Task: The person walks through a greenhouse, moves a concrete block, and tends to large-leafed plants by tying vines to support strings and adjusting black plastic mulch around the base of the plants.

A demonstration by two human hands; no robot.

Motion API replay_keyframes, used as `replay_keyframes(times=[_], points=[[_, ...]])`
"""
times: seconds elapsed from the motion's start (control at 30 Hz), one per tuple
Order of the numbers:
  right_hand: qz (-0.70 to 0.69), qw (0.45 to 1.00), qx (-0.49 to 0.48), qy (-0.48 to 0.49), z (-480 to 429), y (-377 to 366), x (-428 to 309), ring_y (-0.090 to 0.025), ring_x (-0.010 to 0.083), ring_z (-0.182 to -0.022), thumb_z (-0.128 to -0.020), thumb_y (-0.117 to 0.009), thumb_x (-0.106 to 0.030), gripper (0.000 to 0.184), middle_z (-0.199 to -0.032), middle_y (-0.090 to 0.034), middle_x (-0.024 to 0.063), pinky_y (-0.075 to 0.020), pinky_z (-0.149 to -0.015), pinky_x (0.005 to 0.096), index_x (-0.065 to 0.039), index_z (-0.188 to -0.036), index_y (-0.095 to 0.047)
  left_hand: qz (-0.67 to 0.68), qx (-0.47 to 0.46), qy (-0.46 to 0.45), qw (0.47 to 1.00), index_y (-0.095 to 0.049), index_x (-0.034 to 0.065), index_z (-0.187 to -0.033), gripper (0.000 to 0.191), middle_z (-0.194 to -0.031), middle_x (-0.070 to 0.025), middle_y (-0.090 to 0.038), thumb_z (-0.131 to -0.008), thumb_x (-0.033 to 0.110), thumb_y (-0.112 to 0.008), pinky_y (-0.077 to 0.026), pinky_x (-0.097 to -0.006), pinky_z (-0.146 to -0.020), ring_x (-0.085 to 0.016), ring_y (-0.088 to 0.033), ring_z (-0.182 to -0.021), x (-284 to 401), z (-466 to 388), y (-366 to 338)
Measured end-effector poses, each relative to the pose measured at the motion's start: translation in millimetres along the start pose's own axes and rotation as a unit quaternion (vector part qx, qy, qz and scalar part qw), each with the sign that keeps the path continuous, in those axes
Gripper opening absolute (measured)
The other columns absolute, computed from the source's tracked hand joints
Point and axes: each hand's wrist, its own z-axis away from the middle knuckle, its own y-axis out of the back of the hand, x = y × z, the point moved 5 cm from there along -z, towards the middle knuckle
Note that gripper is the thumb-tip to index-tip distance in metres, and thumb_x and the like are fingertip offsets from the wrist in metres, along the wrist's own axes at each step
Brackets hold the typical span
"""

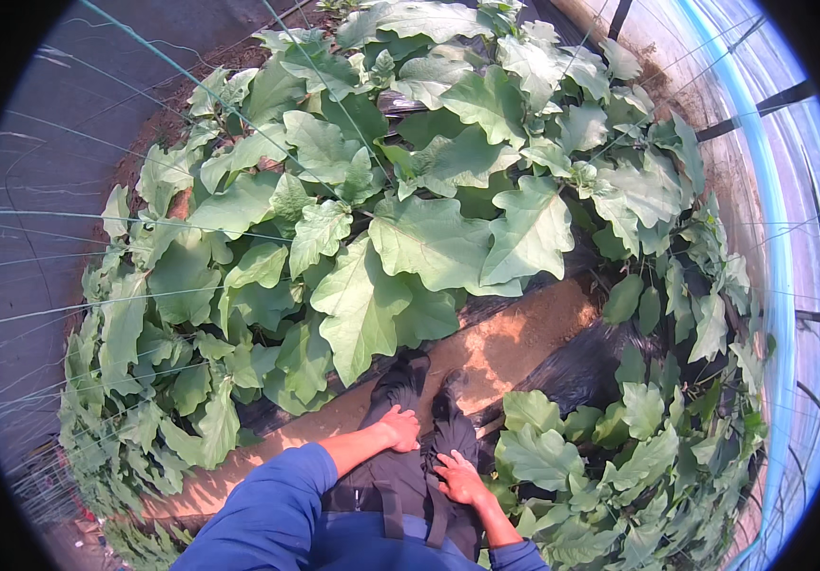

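My left hand (401, 428) rests on the left leg of my dark trousers (388, 475), fingers somewhat spread and nothing seen in it. Lower down and to the right, my right hand (461, 479) lies on the other trouser leg with its fingers apart. The palms of both are hidden against the cloth. Just beyond my feet, a large lobed leaf (361, 307) hangs from a dense row of leafy plants, which look like eggplants. Another broad plant leaf (540, 457) stands close to the right of my right hand.
A strip of bare soil (510, 332) runs between plant rows, bordered by black plastic mulch film (581, 367). Thin green strings (189, 75) stretch slantwise over the foliage. Clear plastic sheeting (784, 235) curves along the right. Grey ground cover (39, 185) lies at the left.
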Motion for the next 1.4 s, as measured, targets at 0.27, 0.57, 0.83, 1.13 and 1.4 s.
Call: replay_keyframes(times=[0.27, 0.57, 0.83, 1.13, 1.4], points=[[-0.019, 0.991, 0.05, -0.122, 69.3, 85.0, 43.9, -0.063, 0.039, -0.098, -0.087, -0.06, -0.034, 0.031, -0.101, -0.067, 0.0201, -0.0502, -0.083, 0.0468, -0.006, -0.098, -0.068, 0.567, 0.369, 0.161, 0.719, -0.067, 0.0056, -0.101, 0.033, -0.1, -0.0149, -0.069, -0.09, 0.035, -0.059, -0.05, -0.0409, -0.085, -0.032, -0.065, -0.099, -36.3, 150.3, -76.2], [-0.326, 0.936, 0.035, -0.126, 77.9, 144.2, 48.8, -0.067, 0.0171, -0.078, -0.091, -0.056, -0.015, 0.02, -0.086, -0.066, 0.0069, -0.0533, -0.066, 0.0287, 0.001, -0.102, -0.062, 0.76, 0.428, 0.286, 0.395, -0.067, 0.0023, -0.091, 0.019, -0.076, -0.0074, -0.068, -0.09, 0.021, -0.062, -0.052, -0.0331, -0.067, -0.017, -0.067, -0.071, 3.6, 198.3, -327.4], [-0.23, 0.945, -0.021, -0.233, 18.0, 127.5, -54.8, -0.069, 0.0217, -0.078, -0.093, -0.055, -0.016, 0.017, -0.09, -0.068, 0.0115, -0.0557, -0.066, 0.0309, 0.0, -0.098, -0.062, 0.836, 0.424, 0.278, 0.211, -0.068, 0.0017, -0.079, 0.029, -0.065, -0.0112, -0.066, -0.09, 0.028, -0.06, -0.05, -0.035, -0.055, -0.021, -0.065, -0.056, 78.1, 144.8, -489.1], [0.291, 0.944, -0.045, 0.151, -169.4, 35.1, -302.3, -0.064, 0.0196, -0.065, -0.083, -0.058, -0.014, 0.014, -0.07, -0.065, 0.0083, -0.0492, -0.059, 0.032, -0.003, -0.086, -0.067, 0.86, 0.459, 0.172, -0.138, -0.059, 0.0072, -0.096, 0.013, -0.082, -0.0039, -0.063, -0.094, 0.019, -0.056, -0.05, -0.0261, -0.054, -0.016, -0.066, -0.065, 69.8, 205.5, -582.9], [0.095, 0.955, -0.268, 0.083, -286.2, -63.8, -475.3, -0.067, 0.018, -0.074, -0.094, -0.055, -0.014, 0.022, -0.087, -0.067, 0.0107, -0.0553, -0.063, 0.0277, 0.002, -0.109, -0.06, 0.758, 0.487, 0.17, -0.4, -0.06, 0.0032, -0.088, 0.017, -0.069, -0.0052, -0.06, -0.09, 0.02, -0.056, -0.047, -0.0271, -0.05, -0.016, -0.062, -0.057, 118.8, 205.6, -598.3]])
